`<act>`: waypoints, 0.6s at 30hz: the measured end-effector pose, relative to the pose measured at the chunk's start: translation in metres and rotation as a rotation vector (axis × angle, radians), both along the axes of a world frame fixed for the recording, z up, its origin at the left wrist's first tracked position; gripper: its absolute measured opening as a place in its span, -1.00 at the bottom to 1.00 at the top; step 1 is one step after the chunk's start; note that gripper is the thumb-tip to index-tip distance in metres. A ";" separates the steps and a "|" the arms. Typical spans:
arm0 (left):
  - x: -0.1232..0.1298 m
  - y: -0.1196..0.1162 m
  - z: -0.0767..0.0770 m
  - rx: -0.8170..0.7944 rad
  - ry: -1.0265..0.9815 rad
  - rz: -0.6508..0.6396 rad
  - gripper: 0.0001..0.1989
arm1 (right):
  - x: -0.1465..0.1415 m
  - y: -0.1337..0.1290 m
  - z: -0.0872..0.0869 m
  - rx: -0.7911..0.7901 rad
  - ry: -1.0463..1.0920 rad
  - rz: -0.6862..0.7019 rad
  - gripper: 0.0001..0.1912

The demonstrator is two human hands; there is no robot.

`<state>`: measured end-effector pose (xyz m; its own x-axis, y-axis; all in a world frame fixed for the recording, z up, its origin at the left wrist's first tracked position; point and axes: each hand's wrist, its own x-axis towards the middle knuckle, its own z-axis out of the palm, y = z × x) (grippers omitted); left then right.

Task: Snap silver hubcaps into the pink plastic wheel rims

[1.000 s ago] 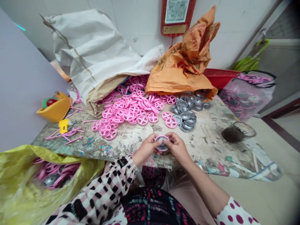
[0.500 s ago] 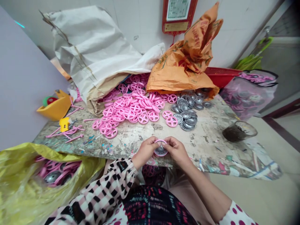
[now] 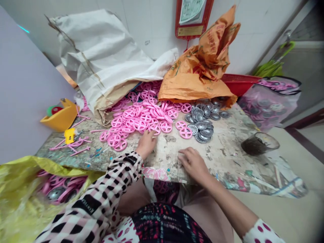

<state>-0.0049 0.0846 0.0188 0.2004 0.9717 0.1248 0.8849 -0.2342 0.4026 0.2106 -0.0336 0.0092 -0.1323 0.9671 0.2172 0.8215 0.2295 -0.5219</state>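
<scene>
My left hand [image 3: 146, 144] reaches to the near edge of the pile of pink plastic wheels [image 3: 139, 125]. Its thumb and fingertips meet at the rim of one pink four-spoked wheel [image 3: 157, 128], partly covered by the fingers. Over the front of the table, my right hand [image 3: 192, 163] has its fingers apart and nothing in them. Grey round hubcap-like discs [image 3: 201, 125] lie in a heap to the right of the pink wheels. Two separate pink wheels [image 3: 186, 132] rest between the two heaps.
A white sack [image 3: 101, 50] and an orange bag [image 3: 187, 84] stand behind the heaps on the worn table [image 3: 227, 165]. A glass of dark liquid [image 3: 259, 143] is at right. Pink rods [image 3: 81, 151] and a yellow scoop [image 3: 59, 118] lie left. A yellow bag [image 3: 17, 189] holds wheels with grey discs.
The pink wheel with a grey disc in it has left both hands and is out of sight. My left hand has moved forward to the pink pile; my right hand has opened and shifted right.
</scene>
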 end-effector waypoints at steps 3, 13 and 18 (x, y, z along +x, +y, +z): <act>0.008 0.009 0.000 -0.028 0.169 0.038 -0.65 | 0.016 0.041 0.001 0.049 -0.211 -0.181 -0.65; -0.001 -0.027 0.010 -0.003 0.263 -0.282 -0.74 | 0.010 0.056 -0.006 0.038 -0.500 -0.081 -0.67; -0.008 -0.066 0.011 0.031 0.220 -0.413 -0.76 | 0.000 0.005 -0.004 0.132 -0.413 0.062 -0.73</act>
<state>-0.0134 0.0185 0.0295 0.5944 0.8016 0.0640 0.7786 -0.5936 0.2034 0.2107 -0.0285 0.0054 -0.2911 0.9221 0.2549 0.9376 0.3279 -0.1154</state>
